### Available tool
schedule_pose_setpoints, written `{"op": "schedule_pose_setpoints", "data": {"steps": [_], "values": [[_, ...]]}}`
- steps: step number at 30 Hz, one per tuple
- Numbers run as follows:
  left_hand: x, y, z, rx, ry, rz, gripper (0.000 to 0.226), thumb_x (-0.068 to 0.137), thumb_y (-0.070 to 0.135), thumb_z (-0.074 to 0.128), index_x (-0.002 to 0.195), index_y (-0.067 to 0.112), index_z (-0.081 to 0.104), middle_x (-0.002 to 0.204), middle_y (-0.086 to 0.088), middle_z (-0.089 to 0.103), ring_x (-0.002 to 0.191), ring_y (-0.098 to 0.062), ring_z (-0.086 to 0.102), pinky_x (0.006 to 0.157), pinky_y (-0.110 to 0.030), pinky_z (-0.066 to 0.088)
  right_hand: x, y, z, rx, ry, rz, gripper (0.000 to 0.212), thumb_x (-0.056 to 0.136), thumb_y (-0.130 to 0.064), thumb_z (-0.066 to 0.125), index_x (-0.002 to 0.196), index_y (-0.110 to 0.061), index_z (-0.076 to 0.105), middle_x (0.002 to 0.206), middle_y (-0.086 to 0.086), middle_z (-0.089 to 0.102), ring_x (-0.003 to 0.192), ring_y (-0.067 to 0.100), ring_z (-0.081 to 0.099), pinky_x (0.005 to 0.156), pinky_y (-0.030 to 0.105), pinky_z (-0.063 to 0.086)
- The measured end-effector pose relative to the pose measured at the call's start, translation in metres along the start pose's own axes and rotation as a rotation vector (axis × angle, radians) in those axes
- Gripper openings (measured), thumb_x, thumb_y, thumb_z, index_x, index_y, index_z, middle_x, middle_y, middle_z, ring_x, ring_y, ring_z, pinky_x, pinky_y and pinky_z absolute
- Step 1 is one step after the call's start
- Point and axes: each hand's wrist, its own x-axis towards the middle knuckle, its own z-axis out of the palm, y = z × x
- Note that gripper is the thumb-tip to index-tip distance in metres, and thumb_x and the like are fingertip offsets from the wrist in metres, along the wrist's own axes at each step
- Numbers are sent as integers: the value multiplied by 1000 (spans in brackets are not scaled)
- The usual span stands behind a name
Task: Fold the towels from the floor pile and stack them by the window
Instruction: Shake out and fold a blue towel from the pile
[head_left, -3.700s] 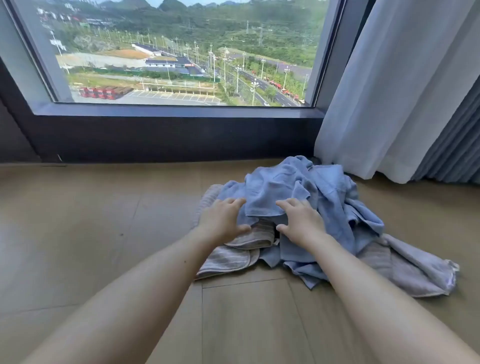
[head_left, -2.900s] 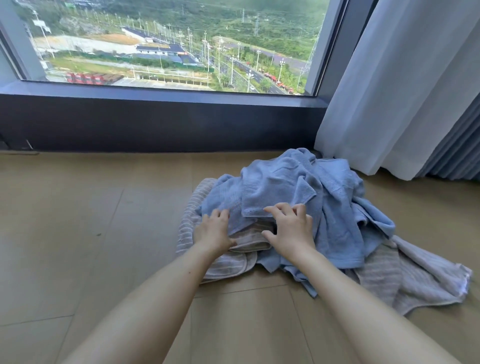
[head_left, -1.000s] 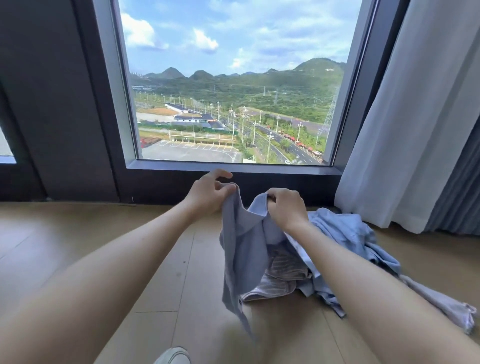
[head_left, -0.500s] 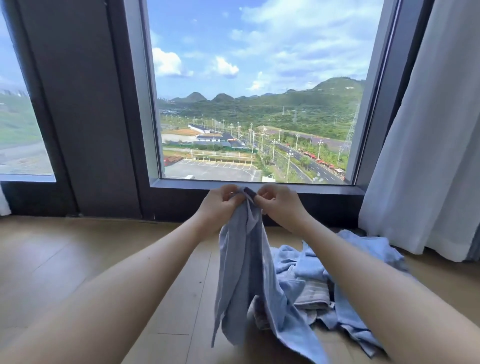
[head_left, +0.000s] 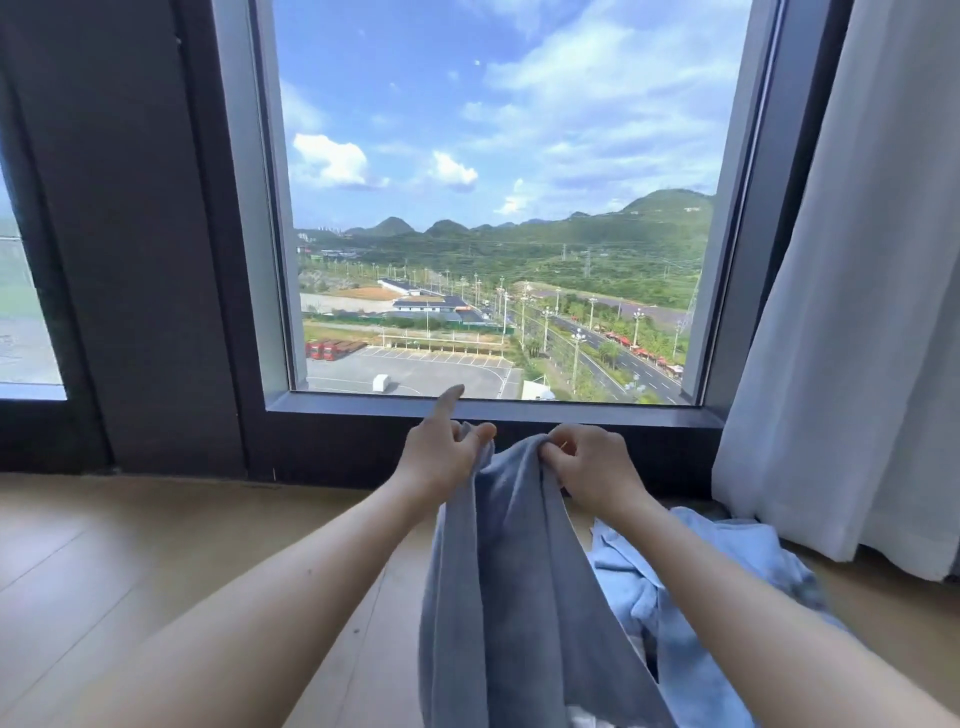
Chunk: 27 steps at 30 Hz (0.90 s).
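A tall window (head_left: 493, 208) is filling the upper middle of the frame, its dark frame running down to a low sill. A wooden floor (head_left: 130, 561) is spreading across the lower left. A pale curtain (head_left: 857, 312) is hanging down the right edge, its hem reaching the floor at the lower right.

A grey-blue towel (head_left: 509, 597) is hanging in the lower middle of the frame. It is lifted off the floor, with its top edge bunched just below the sill and its length dropping out of the bottom of the picture. To its right, the pile of light blue towels (head_left: 727, 597) is lying crumpled on the floor, near the curtain's hem and partly hidden behind the right forearm.

The left hand (head_left: 441, 462) is pinching the towel's top edge between the thumb and the curled fingers, while its index finger is sticking straight up over the sill. The right hand (head_left: 592, 470) is gripping the same edge just beside it, with all its fingers curled in tight. The two hands are close together, with only a short hump of cloth between them.
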Motion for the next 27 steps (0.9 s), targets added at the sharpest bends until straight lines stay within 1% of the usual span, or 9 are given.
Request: {"op": "schedule_pose_setpoints", "data": {"steps": [4,6,9,13,16,19,22,24,27], "values": [[5,-5,29,32,-271,54,49,90,24,58,136,34,43,90,-4,65,84,-13,59,76,-20,47,19,-3,-10,-18,-17,-84,18,89,-18,55,82,-10,69,72,0,61,74,16,54,58,16,36],[10,-9,40,21,-264,63,36,90,22,57,122,37,54,89,-1,64,85,-10,60,74,-18,46,22,5,-9,14,-20,-82,18,89,-19,56,82,-9,69,73,1,63,72,16,55,58,17,36],[22,-14,52,-22,-202,52,16,89,22,57,97,33,64,78,-1,59,74,-11,55,68,-23,44,23,20,-6,164,-10,-2,17,84,-25,65,68,-19,65,65,-9,59,63,4,52,56,13,37],[28,-16,63,-215,-162,26,17,91,19,58,81,30,64,73,-4,55,67,-15,51,65,-29,44,28,32,-7,374,16,62,16,81,-33,70,71,-20,67,72,-8,65,71,6,59,69,19,45],[29,-11,63,-423,-140,-21,14,94,14,53,86,21,62,75,-4,57,72,-17,57,72,-33,51,22,46,-3,382,-32,103,9,81,-32,69,76,-25,67,75,-9,65,73,6,59,67,19,46],[32,-6,64,-548,-132,-62,13,96,12,50,89,19,59,75,-2,56,65,-12,55,63,-24,51,11,70,5,213,-186,163,10,82,-27,64,90,-24,69,83,-8,66,77,5,58,59,9,42],[37,-5,65,-649,-90,-94,12,95,13,51,90,19,60,73,-1,54,63,-15,49,61,-25,45,8,87,7,145,-210,169,7,83,-21,62,87,-26,67,81,-6,64,70,1,55,51,5,39],[41,-11,62,-542,-6,-89,9,93,16,55,100,20,59,72,-2,55,66,-16,52,66,-28,49,10,91,6,161,-106,167,7,84,-17,62,82,-22,66,74,-3,63,68,8,55,51,6,39],[43,-22,61,-221,72,-55,44,89,24,62,130,29,44,73,-7,54,69,-17,56,69,-32,52,16,90,0,135,6,116,9,84,-15,63,78,-20,66,67,-7,60,68,11,55,53,8,38]]}}
